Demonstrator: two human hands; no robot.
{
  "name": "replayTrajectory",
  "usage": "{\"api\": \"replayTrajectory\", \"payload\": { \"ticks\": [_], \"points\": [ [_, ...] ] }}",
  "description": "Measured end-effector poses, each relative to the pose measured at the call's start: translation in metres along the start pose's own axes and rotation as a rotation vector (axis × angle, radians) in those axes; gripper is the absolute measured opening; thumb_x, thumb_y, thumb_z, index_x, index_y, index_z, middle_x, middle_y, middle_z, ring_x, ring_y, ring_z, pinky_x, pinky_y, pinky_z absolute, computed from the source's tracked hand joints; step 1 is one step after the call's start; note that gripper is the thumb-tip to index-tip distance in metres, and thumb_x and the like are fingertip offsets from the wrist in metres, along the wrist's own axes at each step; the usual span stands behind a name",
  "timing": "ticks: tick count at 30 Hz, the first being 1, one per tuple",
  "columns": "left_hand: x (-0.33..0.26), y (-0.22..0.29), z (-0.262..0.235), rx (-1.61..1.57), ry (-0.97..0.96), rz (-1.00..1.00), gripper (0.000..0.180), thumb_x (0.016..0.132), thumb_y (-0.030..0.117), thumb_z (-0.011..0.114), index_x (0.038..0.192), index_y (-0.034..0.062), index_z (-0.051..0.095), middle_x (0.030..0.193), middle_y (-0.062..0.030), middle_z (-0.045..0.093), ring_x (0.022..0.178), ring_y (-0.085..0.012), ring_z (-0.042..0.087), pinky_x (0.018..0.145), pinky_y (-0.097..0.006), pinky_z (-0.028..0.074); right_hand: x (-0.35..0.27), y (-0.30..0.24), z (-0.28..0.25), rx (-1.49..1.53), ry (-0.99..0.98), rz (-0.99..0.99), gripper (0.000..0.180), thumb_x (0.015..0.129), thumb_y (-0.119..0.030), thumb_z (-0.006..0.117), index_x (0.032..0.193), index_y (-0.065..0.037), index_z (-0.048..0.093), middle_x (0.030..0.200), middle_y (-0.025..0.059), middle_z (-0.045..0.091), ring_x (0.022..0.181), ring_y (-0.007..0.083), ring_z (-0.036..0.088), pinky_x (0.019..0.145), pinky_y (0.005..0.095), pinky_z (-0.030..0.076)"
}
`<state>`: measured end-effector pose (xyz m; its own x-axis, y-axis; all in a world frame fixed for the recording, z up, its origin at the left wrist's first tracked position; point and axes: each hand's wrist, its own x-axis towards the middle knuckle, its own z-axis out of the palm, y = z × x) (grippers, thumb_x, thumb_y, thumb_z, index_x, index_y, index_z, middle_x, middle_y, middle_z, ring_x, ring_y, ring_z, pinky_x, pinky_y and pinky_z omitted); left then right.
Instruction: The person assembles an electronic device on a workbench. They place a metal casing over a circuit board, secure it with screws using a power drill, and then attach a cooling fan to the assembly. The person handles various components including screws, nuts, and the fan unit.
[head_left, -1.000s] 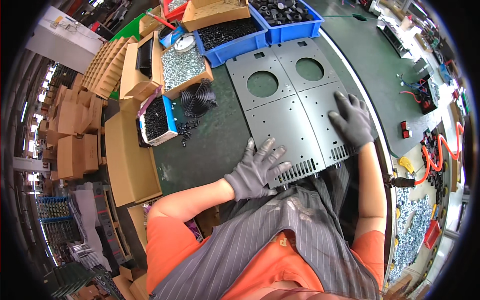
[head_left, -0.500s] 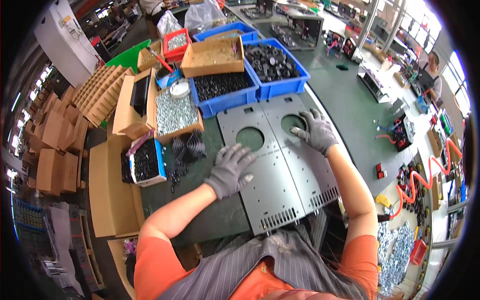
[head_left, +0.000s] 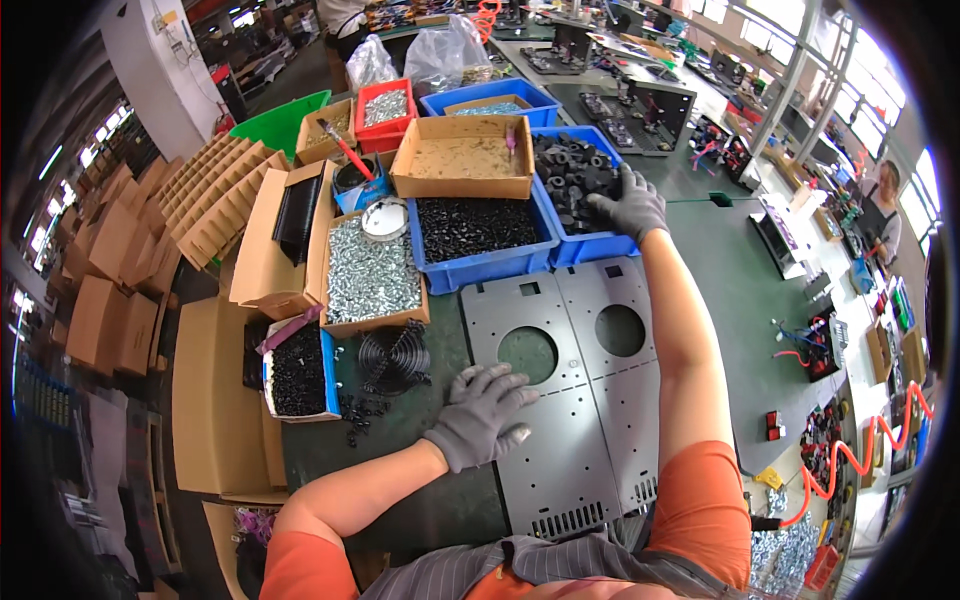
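Observation:
Two flat grey sheet-metal panels lie side by side on the dark green table: the left panel (head_left: 545, 450) and the right panel (head_left: 625, 400). Each has a large round hole and a row of slots along its near edge. My left hand (head_left: 480, 415), in a grey glove, rests on the left panel with fingers spread, below its hole. Beyond the panels stands a blue bin (head_left: 595, 248) of chunky black parts (head_left: 570, 180). My gloved right hand (head_left: 632, 208) reaches over its right side, thumb and fingers apart, nothing visible in them. Some fingertips overlap the parts.
Left of that bin is another blue bin (head_left: 490, 265) of small black pieces, a shallow cardboard box (head_left: 465, 185) on top. Nearby are a carton of silvery screws (head_left: 370, 270), black wire fan guards (head_left: 393, 358) and a box of black screws (head_left: 298, 375). A red coiled hose (head_left: 850, 450) hangs at right.
My right hand has left the right panel and moved away from me to the bin of chunky black parts. The left hand stays on the left panel. The view has shifted.

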<state>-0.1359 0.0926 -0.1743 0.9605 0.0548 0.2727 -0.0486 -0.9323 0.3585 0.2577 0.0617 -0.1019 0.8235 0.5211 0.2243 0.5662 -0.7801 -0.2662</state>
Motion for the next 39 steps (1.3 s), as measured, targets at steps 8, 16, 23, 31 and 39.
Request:
{"api": "replayTrajectory", "payload": {
  "ticks": [8, 16, 23, 31, 39],
  "points": [
    [-0.001, -0.001, 0.002, -0.007, -0.016, -0.039, 0.048, 0.083, 0.042, 0.062, 0.125, 0.0207, 0.055, 0.133, -0.0029, 0.05, 0.131, -0.0251, 0.038, 0.108, -0.048, 0.02, -0.002, -0.019, -0.006, -0.056, -0.077, -0.132, 0.073, 0.072, -0.05, 0.068, 0.137, -0.023, 0.047, 0.135, 0.0145, 0.049, 0.125, 0.0392, 0.043, 0.104, 0.0466, 0.038],
    [0.002, 0.001, 0.001, -0.01, 0.024, -0.03, 0.045, 0.081, 0.039, 0.064, 0.122, 0.0214, 0.056, 0.131, -0.0021, 0.051, 0.129, -0.025, 0.04, 0.107, -0.048, 0.022, 0.002, -0.032, -0.013, -0.107, -0.143, -0.096, 0.073, 0.07, -0.049, 0.067, 0.137, -0.026, 0.047, 0.139, 0.0141, 0.044, 0.122, 0.0393, 0.048, 0.1, 0.0459, 0.044],
    [0.0, 0.002, 0.003, 0.039, 0.036, -0.022, 0.045, 0.082, 0.04, 0.063, 0.123, 0.0219, 0.056, 0.13, -0.0013, 0.052, 0.128, -0.0248, 0.041, 0.107, -0.047, 0.023, -0.006, -0.045, -0.011, -0.202, -0.165, -0.204, 0.065, 0.079, -0.05, 0.062, 0.136, -0.024, 0.044, 0.139, 0.0118, 0.045, 0.119, 0.0388, 0.052, 0.098, 0.044, 0.046],
    [0.0, 0.002, 0.002, 0.052, 0.033, -0.019, 0.045, 0.083, 0.041, 0.062, 0.123, 0.0221, 0.056, 0.131, -0.0018, 0.052, 0.129, -0.0248, 0.041, 0.107, -0.047, 0.023, 0.008, -0.042, -0.02, -0.092, -0.276, -0.189, 0.066, 0.074, -0.038, 0.067, 0.134, -0.022, 0.048, 0.141, 0.013, 0.042, 0.118, 0.0363, 0.054, 0.098, 0.0427, 0.046],
    [0.0, 0.004, 0.004, 0.056, 0.041, -0.012, 0.043, 0.084, 0.041, 0.061, 0.122, 0.0226, 0.056, 0.129, -0.0015, 0.052, 0.128, -0.0248, 0.041, 0.107, -0.047, 0.023, 0.01, -0.042, -0.013, -0.127, -0.314, -0.215, 0.057, 0.077, -0.031, 0.063, 0.131, -0.019, 0.049, 0.14, 0.0177, 0.04, 0.116, 0.0373, 0.055, 0.097, 0.043, 0.046]
  ]
}}
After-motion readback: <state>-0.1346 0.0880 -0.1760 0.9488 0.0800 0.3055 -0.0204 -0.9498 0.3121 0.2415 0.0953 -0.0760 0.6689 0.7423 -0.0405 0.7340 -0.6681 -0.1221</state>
